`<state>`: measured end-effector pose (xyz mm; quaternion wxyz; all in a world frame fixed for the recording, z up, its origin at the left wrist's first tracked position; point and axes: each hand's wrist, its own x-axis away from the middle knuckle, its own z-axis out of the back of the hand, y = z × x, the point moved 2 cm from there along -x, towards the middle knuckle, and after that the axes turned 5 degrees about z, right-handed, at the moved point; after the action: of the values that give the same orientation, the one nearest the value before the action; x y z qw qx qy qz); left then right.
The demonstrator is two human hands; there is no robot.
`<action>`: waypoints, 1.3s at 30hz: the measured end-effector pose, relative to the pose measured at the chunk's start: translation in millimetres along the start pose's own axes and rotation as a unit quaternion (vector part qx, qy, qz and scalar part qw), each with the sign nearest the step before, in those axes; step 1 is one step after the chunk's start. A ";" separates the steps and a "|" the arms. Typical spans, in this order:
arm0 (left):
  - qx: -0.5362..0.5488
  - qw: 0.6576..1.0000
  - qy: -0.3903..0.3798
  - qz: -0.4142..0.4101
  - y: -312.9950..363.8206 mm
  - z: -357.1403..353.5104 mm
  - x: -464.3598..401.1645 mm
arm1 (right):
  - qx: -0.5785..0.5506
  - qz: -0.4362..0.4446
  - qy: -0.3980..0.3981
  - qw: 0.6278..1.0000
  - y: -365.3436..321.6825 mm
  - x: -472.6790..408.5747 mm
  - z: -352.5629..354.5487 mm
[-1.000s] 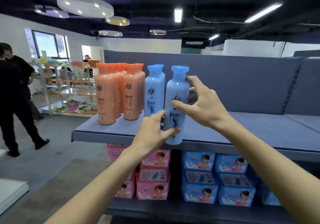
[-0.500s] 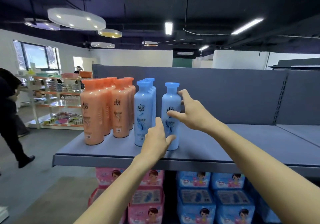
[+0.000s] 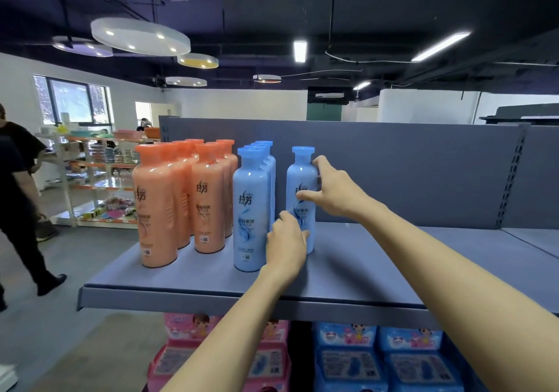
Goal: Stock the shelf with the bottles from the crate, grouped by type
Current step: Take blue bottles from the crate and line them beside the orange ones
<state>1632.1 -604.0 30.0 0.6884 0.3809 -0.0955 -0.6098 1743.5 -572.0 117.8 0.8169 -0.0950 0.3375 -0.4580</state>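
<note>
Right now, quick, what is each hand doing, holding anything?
Left hand: grips the lower part of the blue bottle standing on the shelf.
Right hand: holds the same bottle's upper body between thumb and fingers.

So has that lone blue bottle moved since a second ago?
Yes. The blue bottle has gone back from the shelf's front edge, deeper toward the back panel.

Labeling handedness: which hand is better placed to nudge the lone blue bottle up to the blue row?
Right, probably. The right hand is on the bottle's far side from the blue row; the left hand sits low between them.
</note>
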 end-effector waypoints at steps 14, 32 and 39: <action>-0.043 0.999 0.022 0.009 -4.0 -31.3 -55.0 | -0.001 0.005 0.008 1.000 29.5 -46.0 -17.2; -0.046 0.997 0.024 0.051 -6.9 -54.4 -104.5 | -0.009 0.018 0.015 1.000 60.7 -94.7 -34.1; -0.048 0.997 0.030 0.053 -7.7 -59.9 -115.4 | -0.010 0.024 0.014 1.000 67.7 -104.2 -36.8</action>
<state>1634.4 -474.0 22.0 0.7396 0.3600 -0.0654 -0.5649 1729.5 -443.6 107.0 0.8220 -0.0887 0.3553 -0.4362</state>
